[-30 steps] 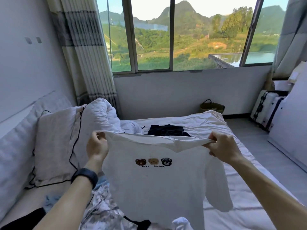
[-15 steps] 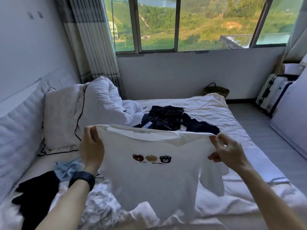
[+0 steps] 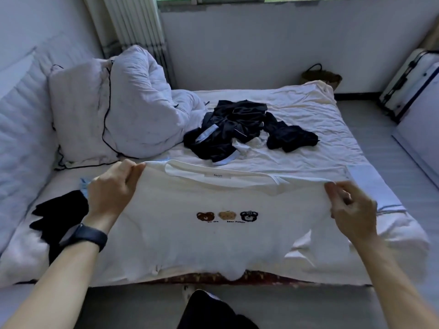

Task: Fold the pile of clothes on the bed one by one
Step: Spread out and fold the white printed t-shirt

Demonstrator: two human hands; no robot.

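A white T-shirt with three small bear faces on its chest is spread front-up over the near part of the bed. My left hand pinches its left shoulder and my right hand pinches its right shoulder, so the neckline is pulled taut between them. The hem hangs just over the bed's near edge. Farther back in the middle of the bed lies a heap of dark clothes with pale trim. A black garment lies at the near left, partly behind my left wrist.
A crumpled white duvet and a pillow with black piping fill the far left of the bed. A woven basket stands on the floor by the far wall, a white suitcase at the right.
Both hands have lowered the shirt from hanging in the air until it lies flat on the bed, still gripping its shoulders. My view has tilted down, away from the window.
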